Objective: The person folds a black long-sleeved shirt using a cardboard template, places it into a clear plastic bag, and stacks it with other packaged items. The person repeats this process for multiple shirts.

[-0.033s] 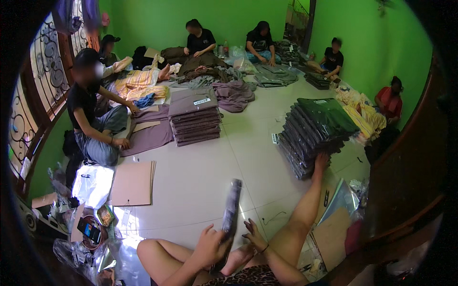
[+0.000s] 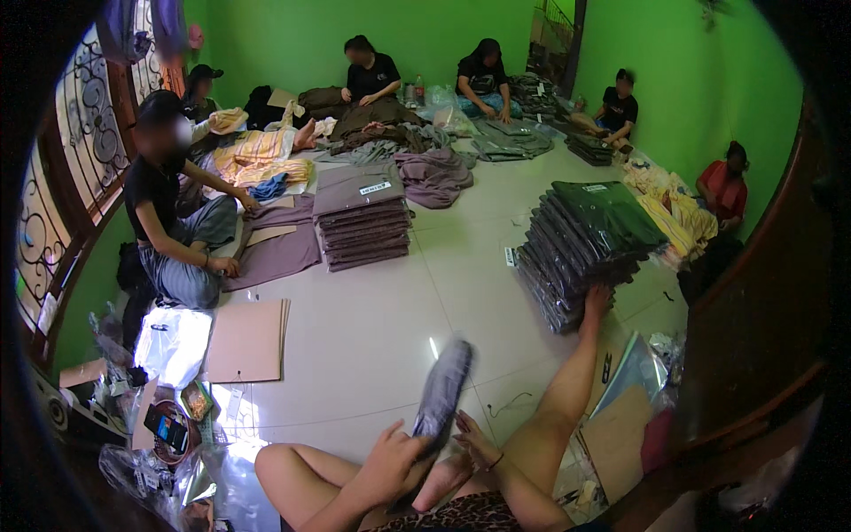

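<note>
A dark folded garment in a clear plastic bag (image 2: 446, 381) stands tilted on its edge above my lap, its upper end blurred by motion. My left hand (image 2: 390, 459) is closed on its lower left side. Beside its lower right edge is my right hand (image 2: 479, 445), fingers apart; whether the fingertips touch the bag I cannot tell. My bare foot (image 2: 441, 483) shows just below the package, between my forearms. Against my other outstretched foot leans a tall stack of bagged dark garments (image 2: 576, 253).
Brown cardboard sheets (image 2: 246, 341) lie to the left, beside clear plastic bags (image 2: 173, 346). A stack of bagged brownish garments (image 2: 362, 222) stands mid-floor. Several people sit around the room with cloth heaps. A phone (image 2: 167, 428) rests at lower left; more cardboard (image 2: 616, 439) lies at right.
The bagged garment has tipped to the right and turned, showing more of its broad face. My right hand has shifted slightly toward its edge. My left hand keeps its hold.
</note>
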`<state>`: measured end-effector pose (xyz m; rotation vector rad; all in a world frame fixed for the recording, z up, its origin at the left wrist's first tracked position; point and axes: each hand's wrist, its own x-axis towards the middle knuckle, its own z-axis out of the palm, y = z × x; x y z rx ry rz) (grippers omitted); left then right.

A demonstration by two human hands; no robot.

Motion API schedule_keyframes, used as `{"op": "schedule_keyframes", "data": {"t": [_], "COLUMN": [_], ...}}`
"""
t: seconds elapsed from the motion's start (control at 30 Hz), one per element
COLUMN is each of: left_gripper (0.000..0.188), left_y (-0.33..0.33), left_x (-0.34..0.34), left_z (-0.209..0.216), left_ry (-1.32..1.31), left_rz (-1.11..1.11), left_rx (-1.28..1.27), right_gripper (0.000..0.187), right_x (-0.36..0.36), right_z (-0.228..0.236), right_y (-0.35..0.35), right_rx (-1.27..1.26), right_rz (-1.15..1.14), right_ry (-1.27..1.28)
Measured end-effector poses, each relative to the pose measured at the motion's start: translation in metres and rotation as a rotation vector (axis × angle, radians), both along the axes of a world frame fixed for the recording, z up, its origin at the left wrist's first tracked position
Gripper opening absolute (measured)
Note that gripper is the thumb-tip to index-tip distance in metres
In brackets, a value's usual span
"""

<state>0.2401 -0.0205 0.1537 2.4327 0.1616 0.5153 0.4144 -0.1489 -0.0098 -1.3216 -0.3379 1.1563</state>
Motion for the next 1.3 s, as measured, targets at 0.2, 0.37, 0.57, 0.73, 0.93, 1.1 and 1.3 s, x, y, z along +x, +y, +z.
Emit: {"op": "schedule_keyframes", "data": {"t": [0.2,0.37,0.57,0.73,0.93,1.1,1.3], "left_gripper": [0.022,0.019,0.017,0.024,0.021,0.023,0.02], "left_y": [0.009,0.008,0.035,0.048,0.056,0.06,0.064], "left_x": [-0.03,-0.064,-0.145,-0.141,-0.115,-0.111,-0.112], "left_z": [0.044,-0.022,-0.108,-0.121,-0.106,-0.116,-0.124], "left_ry": [-0.15,-0.091,0.444,0.448,0.446,0.455,0.488], "left_rz": [0.086,0.486,0.87,0.985,0.965,0.966,1.002], "left_rx": [-0.128,-0.061,0.283,0.338,0.36,0.419,0.318], "right_gripper": [0.064,0.043,0.034,0.042,0.047,0.067,0.066], "right_x": [0.038,0.059,0.056,0.111,0.227,0.388,0.51], "right_z": [0.009,0.098,0.182,0.217,0.263,0.277,0.176], "right_y": [-0.033,-0.047,-0.026,-0.026,-0.018,0.009,0.011], "right_rx": [0.387,0.057,-0.058,-0.018,0.649,0.622,-0.21], "right_rz": [0.172,0.23,0.583,0.378,-0.773,-1.09,-1.13], "right_ry": [0.178,-0.267,-1.531,-1.257,-0.457,-0.717,-0.604]}}
